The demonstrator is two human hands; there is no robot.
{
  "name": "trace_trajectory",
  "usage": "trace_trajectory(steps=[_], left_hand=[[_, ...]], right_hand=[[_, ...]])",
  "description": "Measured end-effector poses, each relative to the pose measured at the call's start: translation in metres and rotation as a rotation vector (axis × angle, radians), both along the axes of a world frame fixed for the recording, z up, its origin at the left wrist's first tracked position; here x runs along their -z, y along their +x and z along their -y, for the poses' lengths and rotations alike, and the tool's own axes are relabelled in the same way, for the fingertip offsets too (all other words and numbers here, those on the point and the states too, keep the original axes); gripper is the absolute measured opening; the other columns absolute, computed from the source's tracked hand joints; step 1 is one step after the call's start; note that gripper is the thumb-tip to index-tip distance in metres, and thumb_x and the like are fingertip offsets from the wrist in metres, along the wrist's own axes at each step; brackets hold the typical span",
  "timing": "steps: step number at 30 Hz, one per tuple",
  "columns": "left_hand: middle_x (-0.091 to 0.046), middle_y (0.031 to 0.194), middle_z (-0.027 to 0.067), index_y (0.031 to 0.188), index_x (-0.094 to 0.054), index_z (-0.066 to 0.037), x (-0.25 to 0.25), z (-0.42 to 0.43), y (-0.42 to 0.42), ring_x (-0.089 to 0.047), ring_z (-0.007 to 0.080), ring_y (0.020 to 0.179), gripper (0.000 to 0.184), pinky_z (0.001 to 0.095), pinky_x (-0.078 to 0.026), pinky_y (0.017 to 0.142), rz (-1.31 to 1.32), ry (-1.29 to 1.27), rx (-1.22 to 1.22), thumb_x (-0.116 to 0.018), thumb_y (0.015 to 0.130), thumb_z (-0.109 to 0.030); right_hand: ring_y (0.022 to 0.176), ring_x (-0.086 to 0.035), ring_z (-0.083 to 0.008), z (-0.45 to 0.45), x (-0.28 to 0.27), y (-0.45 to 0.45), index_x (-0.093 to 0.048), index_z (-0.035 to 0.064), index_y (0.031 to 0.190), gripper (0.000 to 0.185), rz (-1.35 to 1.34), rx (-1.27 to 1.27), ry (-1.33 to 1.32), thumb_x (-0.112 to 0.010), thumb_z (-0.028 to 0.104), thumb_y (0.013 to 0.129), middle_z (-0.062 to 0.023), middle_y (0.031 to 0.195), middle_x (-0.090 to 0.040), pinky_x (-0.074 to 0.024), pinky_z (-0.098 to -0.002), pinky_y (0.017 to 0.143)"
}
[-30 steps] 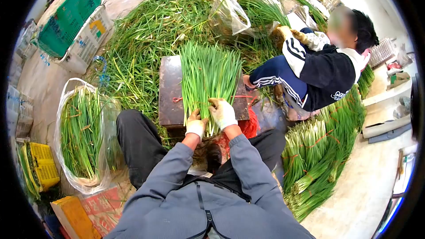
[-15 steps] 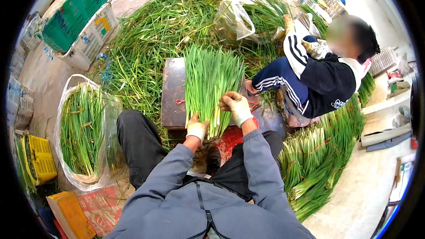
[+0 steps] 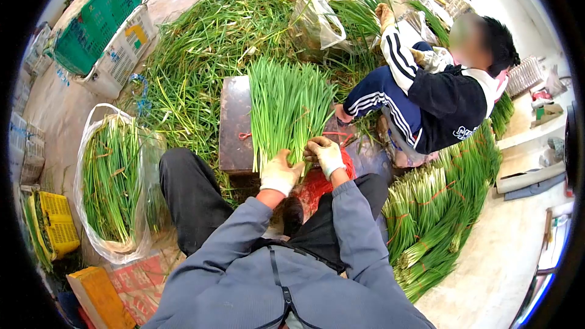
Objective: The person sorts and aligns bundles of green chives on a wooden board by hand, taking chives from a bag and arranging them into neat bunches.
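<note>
A thick spread of long green chives lies on a dark board in front of my knees, pale stem ends toward me. My left hand, in a whitish glove, is closed round the lower ends at the near edge. Beside it, my right hand, gloved too, has its fingers curled in at the bundle's lower right corner; what they pinch is hidden. A small red tie lies on the board to the left. Red strands hang by my right hand.
Loose leaves are heaped behind the board. A person sits at the right, one gloved hand raised. Tied bunches lie at the right. At the left stand a plastic bag of greens, a yellow crate and a green crate.
My left hand has turned and shifted right across the stem ends. My right hand has moved down slightly, closer to the left. The other person's raised hand has shifted left and up.
</note>
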State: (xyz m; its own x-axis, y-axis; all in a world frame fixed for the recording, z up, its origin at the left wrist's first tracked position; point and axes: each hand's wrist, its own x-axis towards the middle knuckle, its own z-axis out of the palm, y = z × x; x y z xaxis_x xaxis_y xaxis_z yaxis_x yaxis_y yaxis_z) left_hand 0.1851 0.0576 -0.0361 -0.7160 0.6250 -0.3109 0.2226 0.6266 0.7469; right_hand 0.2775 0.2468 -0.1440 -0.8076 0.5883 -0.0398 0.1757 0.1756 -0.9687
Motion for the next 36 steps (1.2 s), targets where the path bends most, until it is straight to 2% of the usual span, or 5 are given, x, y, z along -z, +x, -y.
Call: trace_trajectory(steps=[5, 9, 17, 23, 36], left_hand=[[-0.07, 0.1, 0.0254, 0.116, -0.062, -0.004, 0.036, -0.024, 0.01, -0.067, 0.0407, 0.098, 0.057, 0.0458, -0.053, 0.088, -0.009, -0.181, 0.066, -0.075, 0.078, -0.044], [-0.069, 0.097, 0.0267, 0.107, -0.062, -0.002, 0.051, -0.021, 0.007, -0.067, 0.0414, 0.096, 0.045, 0.048, -0.053, 0.087, -0.008, -0.077, -0.001, -0.076, 0.077, -0.032], [-0.069, 0.099, 0.0245, 0.111, -0.059, -0.004, 0.056, -0.024, 0.013, -0.067, 0.041, 0.097, 0.047, 0.0478, -0.053, 0.087, -0.038, -0.125, -0.019, -0.076, 0.077, -0.031], [-0.069, 0.1, 0.0247, 0.107, -0.061, -0.003, 0.053, -0.015, 0.008, -0.066, 0.0414, 0.097, 0.045, 0.0475, -0.053, 0.087, 0.032, -0.092, 0.009, -0.079, 0.074, -0.028], [-0.07, 0.097, 0.0237, 0.103, -0.064, -0.003, 0.074, -0.017, 0.004, -0.068, 0.0391, 0.095, 0.048, 0.0439, -0.053, 0.086, 0.081, -0.058, -0.041, -0.083, 0.071, -0.031]], right_hand=[[0.075, -0.069, -0.0183, 0.014, -0.057, -0.008, -0.066, 0.0001, 0.108, 0.019, 0.009, 0.212, -0.614, -0.068, 0.012, 0.092, -0.0082, 0.09, -0.07, -0.0583, -0.0303, 0.064], [0.076, -0.068, -0.0181, -0.01, -0.068, -0.014, -0.07, 0.0026, 0.1, 0.012, -0.369, 0.549, -0.519, -0.069, 0.011, 0.091, -0.0081, 0.089, -0.072, -0.0558, -0.031, 0.069], [0.102, -0.067, -0.0342, 0.035, -0.087, -0.037, -0.07, 0.0099, 0.114, 0.037, 0.557, -0.218, 0.689, -0.076, 0.026, 0.08, -0.0171, 0.108, -0.07, -0.0526, -0.0395, 0.09], [0.074, -0.068, -0.0203, -0.02, -0.068, -0.067, -0.074, 0.0055, 0.096, 0.016, -0.169, 0.228, 0.13, -0.074, 0.018, 0.085, -0.0089, 0.083, -0.073, -0.0546, -0.0318, 0.071], [0.094, -0.069, -0.034, -0.057, -0.079, -0.111, -0.07, 0.0074, 0.112, 0.038, 0.794, -0.356, 0.725, -0.074, 0.027, 0.079, -0.0202, 0.105, -0.07, -0.0536, -0.0404, 0.085]])
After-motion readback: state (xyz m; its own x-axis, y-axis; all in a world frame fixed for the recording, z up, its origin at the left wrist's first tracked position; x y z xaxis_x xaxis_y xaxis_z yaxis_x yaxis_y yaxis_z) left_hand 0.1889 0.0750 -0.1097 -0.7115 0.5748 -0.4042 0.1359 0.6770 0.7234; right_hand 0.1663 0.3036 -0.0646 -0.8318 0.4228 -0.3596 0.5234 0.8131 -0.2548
